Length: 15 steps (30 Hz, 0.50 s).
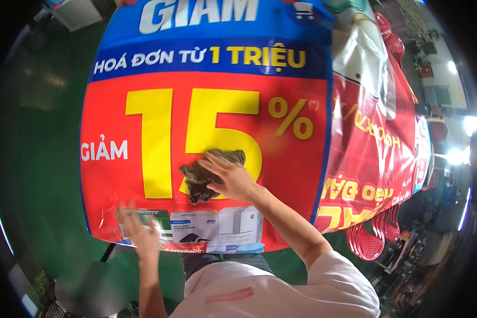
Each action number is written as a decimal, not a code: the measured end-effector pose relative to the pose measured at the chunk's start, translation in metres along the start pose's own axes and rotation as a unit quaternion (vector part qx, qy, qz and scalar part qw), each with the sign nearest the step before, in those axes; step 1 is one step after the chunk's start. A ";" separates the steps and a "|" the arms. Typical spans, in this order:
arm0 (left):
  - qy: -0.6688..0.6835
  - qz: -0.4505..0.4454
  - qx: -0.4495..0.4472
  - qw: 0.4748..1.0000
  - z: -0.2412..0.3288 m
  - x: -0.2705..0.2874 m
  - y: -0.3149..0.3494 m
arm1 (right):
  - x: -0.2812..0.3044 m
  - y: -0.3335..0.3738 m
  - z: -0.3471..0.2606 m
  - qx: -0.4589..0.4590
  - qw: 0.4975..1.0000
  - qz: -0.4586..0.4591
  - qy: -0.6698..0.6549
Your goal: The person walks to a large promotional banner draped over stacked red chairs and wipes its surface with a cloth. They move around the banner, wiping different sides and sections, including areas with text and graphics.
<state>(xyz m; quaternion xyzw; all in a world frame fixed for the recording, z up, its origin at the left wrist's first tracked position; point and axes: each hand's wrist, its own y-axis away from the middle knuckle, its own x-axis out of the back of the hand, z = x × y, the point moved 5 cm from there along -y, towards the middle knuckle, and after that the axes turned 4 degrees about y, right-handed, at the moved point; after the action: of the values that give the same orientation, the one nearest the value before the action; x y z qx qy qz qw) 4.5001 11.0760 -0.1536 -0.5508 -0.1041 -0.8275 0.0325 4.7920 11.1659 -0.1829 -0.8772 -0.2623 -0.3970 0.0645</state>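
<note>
A large glossy banner [294, 175], red with a blue top and big yellow and white lettering, lies spread in front of me. Against its middle, my right hand [229, 176] presses a crumpled dark grey-brown cloth [197, 183], its fingers laid over the top of it. My left hand [139, 229] is at the banner's near left corner, over the printed product pictures. It is smeared by motion, but its fingers look stretched apart and hold nothing. Whether it touches the banner I cannot tell.
A second red banner [368, 143], wrinkled, covers a surface on the right. Pinkish-red plastic chairs [365, 243] stick out below it. Green floor [37, 143] runs along the left, with a blurred round grey shape [90, 286] at the lower left and a white box [77, 15] at the far left.
</note>
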 end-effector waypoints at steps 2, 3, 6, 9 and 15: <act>0.124 0.004 -0.146 0.981 0.080 -0.016 -0.021 | 0.046 0.039 0.021 -0.156 0.978 0.105 -0.087; 0.222 -0.055 -0.173 0.958 0.114 -0.032 -0.027 | 0.093 0.052 0.022 -0.125 0.951 0.262 0.104; 0.135 -0.070 -0.290 0.945 0.189 -0.073 -0.029 | 0.170 0.098 0.046 -0.297 0.795 0.438 0.294; 0.003 -0.129 -0.282 0.951 0.206 -0.115 -0.036 | 0.208 0.112 0.081 -0.377 0.816 0.382 0.215; 0.061 -0.036 -0.240 0.968 0.202 -0.144 -0.019 | 0.230 0.114 0.137 -0.416 0.843 0.335 0.061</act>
<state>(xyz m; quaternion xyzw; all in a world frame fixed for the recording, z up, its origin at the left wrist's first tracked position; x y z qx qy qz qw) 4.7364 11.1279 -0.2131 -0.4872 0.0800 -0.8607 -0.1245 5.0673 11.2066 -0.0968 -0.8302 0.2422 -0.4753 -0.1615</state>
